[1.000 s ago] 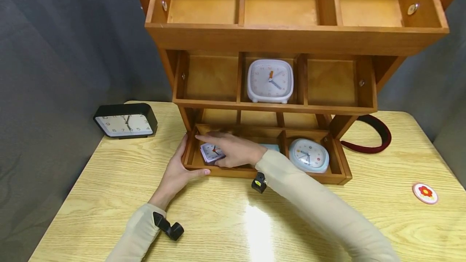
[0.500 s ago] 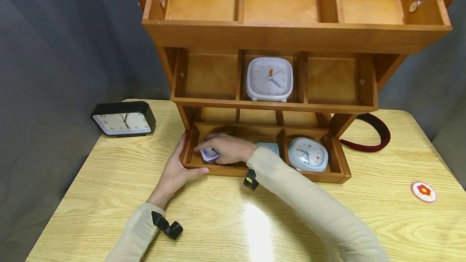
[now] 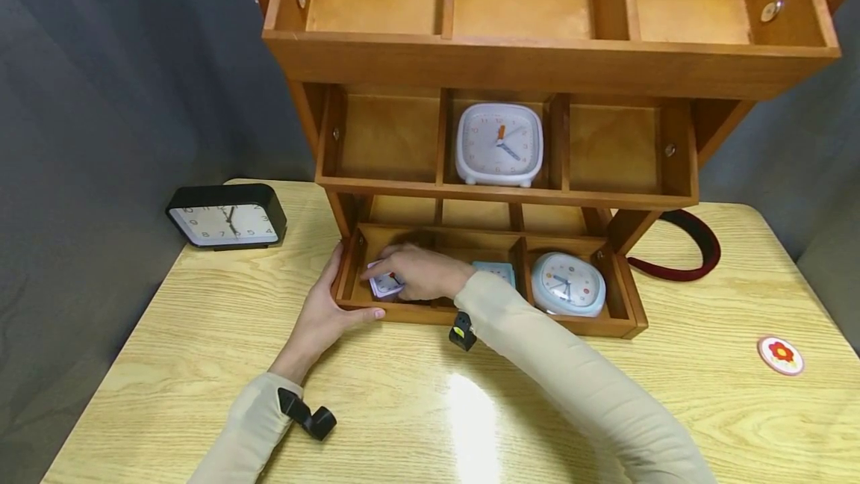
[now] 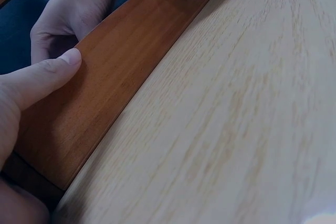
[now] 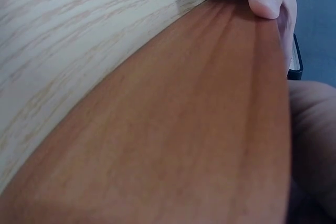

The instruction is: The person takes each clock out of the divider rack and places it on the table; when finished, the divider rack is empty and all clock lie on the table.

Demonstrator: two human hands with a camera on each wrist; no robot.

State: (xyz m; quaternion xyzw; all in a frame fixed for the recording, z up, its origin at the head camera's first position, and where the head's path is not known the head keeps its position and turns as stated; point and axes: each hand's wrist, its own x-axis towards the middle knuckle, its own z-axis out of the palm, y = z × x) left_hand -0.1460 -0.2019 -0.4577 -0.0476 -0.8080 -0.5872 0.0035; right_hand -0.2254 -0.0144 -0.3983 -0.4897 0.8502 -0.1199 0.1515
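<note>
In the head view, my right hand [image 3: 430, 272] reaches into the left part of the bottom tier and holds a small lilac clock [image 3: 383, 284], index finger stretched over its face. My left hand [image 3: 316, 320] grips the front left corner of that wooden tier [image 3: 430, 313], thumb along the front board. The left wrist view shows this thumb on the board [image 4: 113, 82], with the right hand [image 4: 79, 9] behind it. In the right wrist view the same board [image 5: 184, 119] hides most of the right hand [image 5: 317, 129] and the clock.
A pale teal item [image 3: 496, 270] and a light blue clock [image 3: 568, 284] sit farther right in the tier. Above stands a white clock [image 3: 499, 144]. On the table are a black clock [image 3: 228, 219], a dark red headband [image 3: 707, 245] and a round flower piece [image 3: 781, 355].
The right hand has shifted slightly left, and the lilac clock has turned and tilted under it. More of the teal item shows. The left hand keeps its place on the corner.
</note>
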